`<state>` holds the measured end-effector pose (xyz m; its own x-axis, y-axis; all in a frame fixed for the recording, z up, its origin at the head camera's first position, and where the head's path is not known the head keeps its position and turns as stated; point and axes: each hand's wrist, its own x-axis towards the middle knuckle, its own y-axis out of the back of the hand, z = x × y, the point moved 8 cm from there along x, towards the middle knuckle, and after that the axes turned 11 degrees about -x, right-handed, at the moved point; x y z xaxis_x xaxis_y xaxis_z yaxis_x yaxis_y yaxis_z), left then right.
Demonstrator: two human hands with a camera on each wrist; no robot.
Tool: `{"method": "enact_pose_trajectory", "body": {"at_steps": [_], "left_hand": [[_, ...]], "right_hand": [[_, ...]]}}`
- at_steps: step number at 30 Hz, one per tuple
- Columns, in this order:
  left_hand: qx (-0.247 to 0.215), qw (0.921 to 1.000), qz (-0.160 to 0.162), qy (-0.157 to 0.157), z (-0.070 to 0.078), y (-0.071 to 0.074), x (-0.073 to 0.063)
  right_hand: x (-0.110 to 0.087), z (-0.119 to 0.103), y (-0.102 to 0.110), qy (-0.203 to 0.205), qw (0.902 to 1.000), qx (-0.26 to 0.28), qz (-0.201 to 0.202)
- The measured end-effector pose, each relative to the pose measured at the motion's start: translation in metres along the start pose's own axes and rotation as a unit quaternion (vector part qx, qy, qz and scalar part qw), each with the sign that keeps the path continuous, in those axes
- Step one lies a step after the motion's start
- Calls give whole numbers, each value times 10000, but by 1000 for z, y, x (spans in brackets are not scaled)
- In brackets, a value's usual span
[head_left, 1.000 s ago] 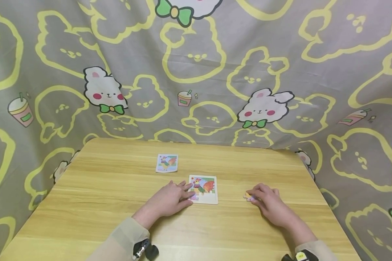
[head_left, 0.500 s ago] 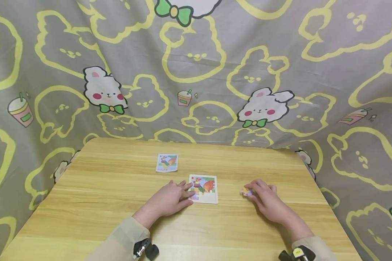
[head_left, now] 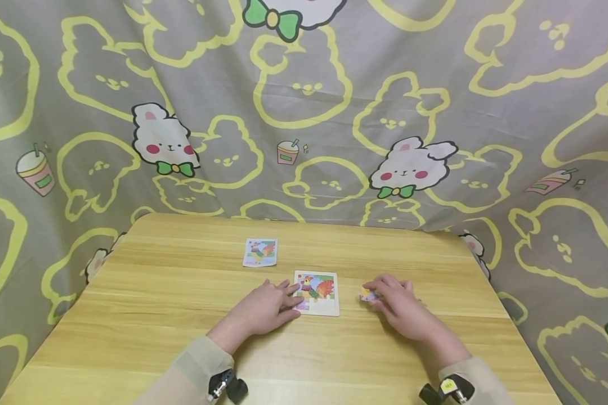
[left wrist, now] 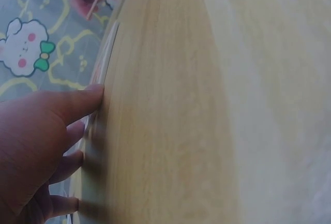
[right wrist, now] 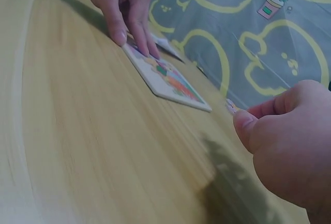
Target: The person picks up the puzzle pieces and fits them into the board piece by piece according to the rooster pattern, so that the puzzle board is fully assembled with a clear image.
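A square jigsaw puzzle (head_left: 324,306) in a white frame lies flat on the table, showing a rooster picture with a bare white strip at its lower right. My left hand (head_left: 268,306) rests at the puzzle's left side, fingers extended over its edge and thumb at the near corner. To the right of the frame, my right hand (head_left: 400,306) pinches a small puzzle piece (head_left: 367,293), yellow and purple, between thumb and fingers. The right wrist view shows this puzzle piece (right wrist: 231,106) held above the table, its shadow falling below; the fingers partly hide it.
A paper picture card (head_left: 260,252) with the same rooster lies behind and left of the puzzle. The wooden table (head_left: 182,247) ends at a patterned grey curtain (head_left: 329,135) at the back and sides. A small object (head_left: 420,301) peeks out beside the right hand.
My right hand has moved left towards the puzzle frame, carrying the puzzle piece. The left hand has stayed in place on the frame.
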<state>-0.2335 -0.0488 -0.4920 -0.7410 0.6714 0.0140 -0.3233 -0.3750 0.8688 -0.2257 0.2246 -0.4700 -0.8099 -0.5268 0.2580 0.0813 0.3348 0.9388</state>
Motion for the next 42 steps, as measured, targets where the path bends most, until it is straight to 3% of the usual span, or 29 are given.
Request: {"method": "enact_pose_trajectory", "body": {"at_steps": [16,42], "left_hand": [[-106,9999,36,-4,1,0,-1],[-80,9999,106,40,2,2,0]], "right_hand": [[28,-36,-16,304,9989,-15,-353],[51,-72,-48,799,9958,112,-422]]}}
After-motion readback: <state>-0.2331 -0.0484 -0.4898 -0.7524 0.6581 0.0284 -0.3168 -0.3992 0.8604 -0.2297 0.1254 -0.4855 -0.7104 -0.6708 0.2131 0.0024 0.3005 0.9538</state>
